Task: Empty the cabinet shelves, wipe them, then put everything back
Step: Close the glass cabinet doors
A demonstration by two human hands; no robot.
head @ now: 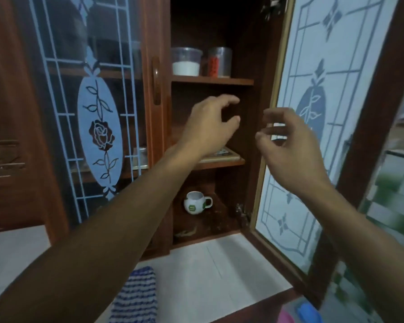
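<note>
1. Two bare hands are raised before the open cabinet bay, and neither holds anything. The left hand [210, 127] has its fingers and thumb loosely curved with a gap between them. The right hand [287, 145], at its three o'clock, is just as slack and empty, in front of the edge of the open door [324, 94].
2. That cupped pose probably readies a reach for the upper shelf [212, 80] at twelve o'clock. A plastic tub [186, 62] of white powder stands there beside a clear jar [219, 62] with red contents, so emptying looks barely begun.
3. At the left hand's six o'clock, the middle shelf [222, 162] carries a flat board [228, 153]. The wrist covers most of it, so what it is cannot be told.
4. Further down at six o'clock, a white mug [195, 202] sits alone on the bottom shelf, its handle turned to three o'clock.
5. At seven o'clock a striped cloth [138, 297] lies on the white counter [208, 264], likely kept close for wiping. The frame's lower edge cuts it off.
6. The cabinet's top compartment is too dark to read. Shapes behind the closed rose door [98, 127] at nine o'clock are blurred, as is a pink and blue object [306, 311] at five o'clock.
</note>
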